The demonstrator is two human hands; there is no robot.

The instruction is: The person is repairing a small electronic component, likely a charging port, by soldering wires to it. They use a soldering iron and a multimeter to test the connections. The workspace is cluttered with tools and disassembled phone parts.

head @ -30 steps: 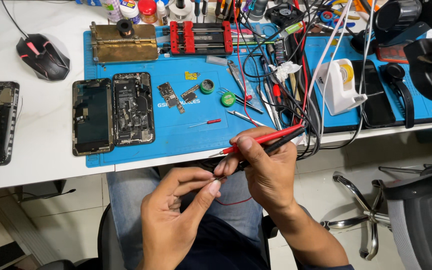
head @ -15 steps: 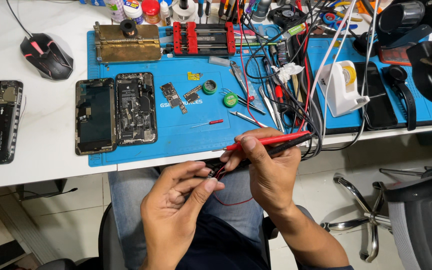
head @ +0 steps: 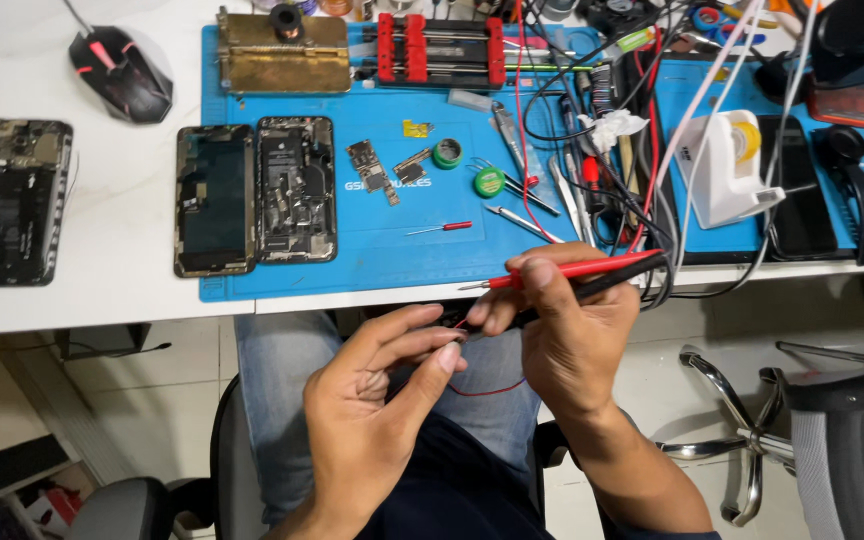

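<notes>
Spreading across a white desk [head: 102,290] is a blue work mat [head: 372,260], and on it lie an opened phone [head: 295,188] with its screen panel [head: 214,200] laid just beside it, a small circuit board [head: 370,168], two green rolls [head: 468,168], a little red-handled screwdriver [head: 442,228], tweezers [head: 514,218], a brass-coloured fixture [head: 282,52] and a red clamp holder [head: 439,48]. Off the mat to the left sit a black mouse [head: 120,72] and another stripped phone body [head: 12,205]; to the right a tangle of cables [head: 602,150] runs past a white tape dispenser [head: 722,168]. Below the desk edge show a pale tiled floor and the chrome base of an office chair [head: 742,440] (a second, mesh-backed one crowds the right edge). Over the lap, in front of the desk edge, the right hand [head: 572,345] is closed around a red test probe [head: 572,270] and a black test probe [head: 592,288], held together nearly level, tips pointing left. The left hand [head: 377,410] pinches something small between thumb and forefinger at the probe tips; what it is cannot be made out. A thin red wire [head: 487,390] loops beneath the two hands.
</notes>
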